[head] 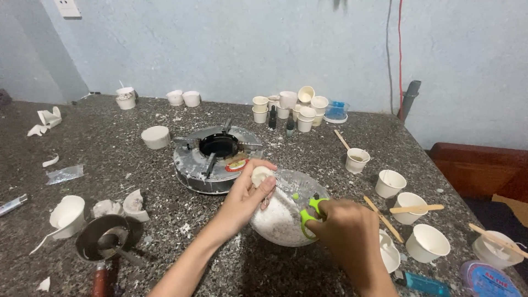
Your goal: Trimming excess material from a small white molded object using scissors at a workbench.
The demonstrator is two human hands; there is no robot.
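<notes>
My left hand (246, 199) holds a small white wax lump (260, 175) over the near edge of a clear plastic bag (286, 209) filled with white flakes. My right hand (346, 234) grips green-handled scissors (309, 213) whose handles show at the bag's right side; the blades are hidden by the bag and hand. Both hands meet above the bag at the middle front of the speckled stone table (137, 181).
A round metal gas burner (215, 157) sits just behind the bag. Paper cups (428, 242) with wooden sticks (416, 208) stand at right, a cluster of cups (297, 107) at the back. A small metal pot (104, 239) and torn cups (67, 214) lie at left.
</notes>
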